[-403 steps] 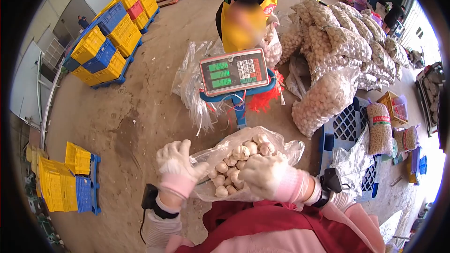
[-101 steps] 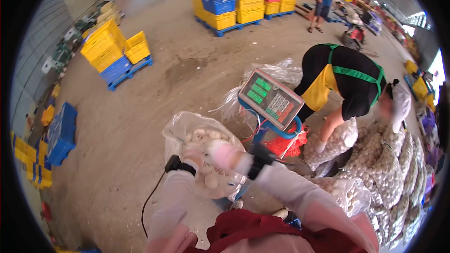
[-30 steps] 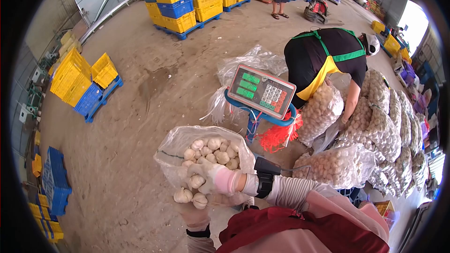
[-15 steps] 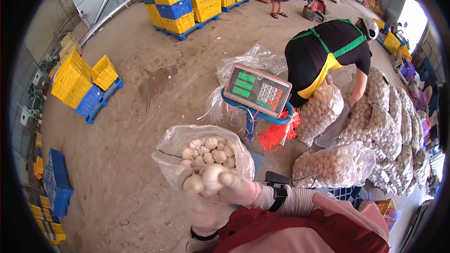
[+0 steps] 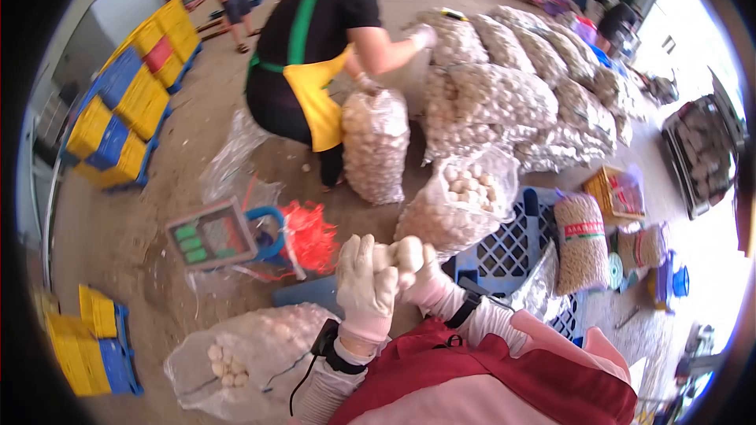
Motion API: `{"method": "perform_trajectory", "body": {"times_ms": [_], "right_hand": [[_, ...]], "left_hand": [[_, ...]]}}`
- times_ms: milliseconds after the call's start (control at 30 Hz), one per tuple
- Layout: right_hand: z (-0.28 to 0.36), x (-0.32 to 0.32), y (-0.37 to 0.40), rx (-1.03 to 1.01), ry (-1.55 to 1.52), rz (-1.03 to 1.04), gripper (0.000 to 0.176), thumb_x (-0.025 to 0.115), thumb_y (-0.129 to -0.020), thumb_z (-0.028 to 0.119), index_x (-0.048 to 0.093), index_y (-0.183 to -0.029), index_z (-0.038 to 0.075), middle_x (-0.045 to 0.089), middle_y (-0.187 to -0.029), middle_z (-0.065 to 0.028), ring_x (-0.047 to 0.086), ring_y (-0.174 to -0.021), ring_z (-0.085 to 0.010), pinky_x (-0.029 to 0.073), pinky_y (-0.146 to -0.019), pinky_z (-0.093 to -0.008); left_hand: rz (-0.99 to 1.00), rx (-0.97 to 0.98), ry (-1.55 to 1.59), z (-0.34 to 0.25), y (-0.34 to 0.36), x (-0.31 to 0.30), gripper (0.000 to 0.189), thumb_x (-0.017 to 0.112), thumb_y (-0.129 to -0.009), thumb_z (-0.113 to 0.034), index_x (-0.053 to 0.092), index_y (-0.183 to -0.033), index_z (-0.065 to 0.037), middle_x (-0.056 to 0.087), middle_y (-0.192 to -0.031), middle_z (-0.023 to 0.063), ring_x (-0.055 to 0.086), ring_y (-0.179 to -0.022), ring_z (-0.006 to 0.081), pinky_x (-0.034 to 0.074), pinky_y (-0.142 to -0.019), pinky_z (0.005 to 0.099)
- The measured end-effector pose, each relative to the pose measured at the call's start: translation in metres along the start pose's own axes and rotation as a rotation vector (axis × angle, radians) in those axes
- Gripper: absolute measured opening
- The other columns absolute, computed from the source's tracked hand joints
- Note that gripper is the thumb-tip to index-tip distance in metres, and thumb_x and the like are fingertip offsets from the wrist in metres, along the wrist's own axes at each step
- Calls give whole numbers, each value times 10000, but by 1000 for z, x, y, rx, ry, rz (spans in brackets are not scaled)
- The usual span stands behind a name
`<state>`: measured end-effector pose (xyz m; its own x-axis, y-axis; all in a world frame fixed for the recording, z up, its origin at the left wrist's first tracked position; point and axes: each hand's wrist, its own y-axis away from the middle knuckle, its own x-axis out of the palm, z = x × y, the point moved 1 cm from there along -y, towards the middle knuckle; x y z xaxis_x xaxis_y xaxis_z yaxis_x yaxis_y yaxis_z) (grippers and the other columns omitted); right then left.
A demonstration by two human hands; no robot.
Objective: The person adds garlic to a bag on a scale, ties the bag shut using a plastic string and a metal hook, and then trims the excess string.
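Note:
In the head view my left hand point(image 5: 368, 287), in a pale glove, is closed around garlic bulbs at the lower centre. Against it, on the right, my right hand point(image 5: 429, 279) also grips garlic bulbs point(image 5: 407, 256); the two hands nearly touch. Below and to the left lies an open clear bag point(image 5: 268, 346) with garlic bulbs in its mouth. Another open bag of garlic point(image 5: 457, 205) stands beyond my right hand. A scale display point(image 5: 211, 234) with green digits is at the left, beside red netting point(image 5: 309, 236).
A co-worker point(image 5: 315, 55) in a yellow and green apron bends over a full garlic bag point(image 5: 375, 145). Stacked garlic bags point(image 5: 496, 102) fill the upper right. A blue plastic pallet point(image 5: 508, 244) is at the right. Yellow and blue crates point(image 5: 130, 94) stand at the left.
The view has swung to the right. My hands have moved from over the lower bag's mouth, still with garlic in them. The co-worker has straightened somewhat and holds a bag upright.

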<state>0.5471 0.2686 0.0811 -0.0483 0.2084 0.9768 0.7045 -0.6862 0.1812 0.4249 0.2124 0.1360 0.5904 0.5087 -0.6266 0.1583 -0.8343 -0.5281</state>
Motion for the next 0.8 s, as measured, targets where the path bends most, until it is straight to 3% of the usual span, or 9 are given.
{"method": "perform_trajectory", "body": {"times_ms": [133, 200, 300, 367, 567, 633, 700, 767, 800], "right_hand": [[170, -27, 27, -471, 879, -262, 683, 499, -821, 767, 572, -1057, 130, 592, -918, -40, 525, -797, -125, 438, -744, -252], [263, -22, 27, -495, 1147, -41, 506, 470, -970, 544, 594, -1132, 81, 604, -897, -50, 544, -757, -128, 464, -676, -248], [344, -47, 4, -307, 1168, -628, 250, 569, -964, 304, 626, -1070, 86, 502, -739, 65, 373, -540, -112, 307, -515, -241], [389, -116, -18, -169, 1075, -685, 211, 634, -911, 224, 654, -1051, 67, 564, -788, 36, 472, -594, -135, 379, -538, -260], [434, -203, -41, -36, 1704, -571, 260, 675, -867, 216, 676, -1072, 55, 607, -803, 16, 543, -685, -137, 435, -602, -296], [449, -218, -52, -136, 1929, -489, 279, 688, -853, 213, 683, -1079, 50, 621, -809, 9, 566, -716, -137, 454, -624, -308], [414, -177, -48, -348, 1996, -466, 290, 685, -812, 169, 681, -1052, 6, 641, -938, -67, 601, -905, -212, 478, -825, -336], [365, -129, -56, -514, 2366, -655, 313, 669, -788, 145, 672, -1057, -16, 624, -1086, -137, 577, -1060, -266, 443, -954, -349], [360, -135, -68, -606, 2121, -522, 322, 651, -780, 133, 669, -1066, -14, 609, -1148, -158, 565, -1114, -288, 439, -983, -364]], "left_hand": [[98, -88, 282, -39, -35, 58, 558, 599, -919, -323, 467, -1358, -5, 495, -1317, 245, 514, -1187, 408, 432, -1006, 437], [201, -122, 357, -41, -37, 79, 536, 620, -901, -275, 480, -1343, -5, 513, -1303, 234, 529, -1182, 385, 443, -996, 424], [328, -303, 360, -27, -18, 104, 509, 625, -896, -271, 507, -1310, 0, 540, -1267, 230, 540, -1162, 384, 448, -986, 422], [298, -380, 352, -18, -2, 113, 465, 634, -886, -254, 545, -1269, -6, 579, -1213, 209, 578, -1103, 362, 474, -949, 418], [244, -684, 379, -5, 60, 61, 347, 626, -886, -195, 586, -1189, -30, 628, -1125, 180, 640, -980, 322, 513, -868, 387], [152, -728, 272, -6, 80, 22, 316, 621, -889, -183, 597, -1163, -26, 632, -1110, 178, 642, -966, 322, 512, -861, 386], [111, -711, 218, -5, 81, -15, 286, 616, -893, -171, 607, -1137, -22, 636, -1095, 176, 643, -952, 322, 511, -855, 385], [-69, -751, 109, -11, 80, -69, 255, 615, -883, -147, 626, -1094, -4, 643, -1064, 169, 642, -933, 326, 511, -838, 391], [-160, -716, 3, -11, 83, -83, 252, 625, -866, -135, 629, -1077, 2, 645, -1046, 168, 640, -925, 330, 511, -826, 393]]}}
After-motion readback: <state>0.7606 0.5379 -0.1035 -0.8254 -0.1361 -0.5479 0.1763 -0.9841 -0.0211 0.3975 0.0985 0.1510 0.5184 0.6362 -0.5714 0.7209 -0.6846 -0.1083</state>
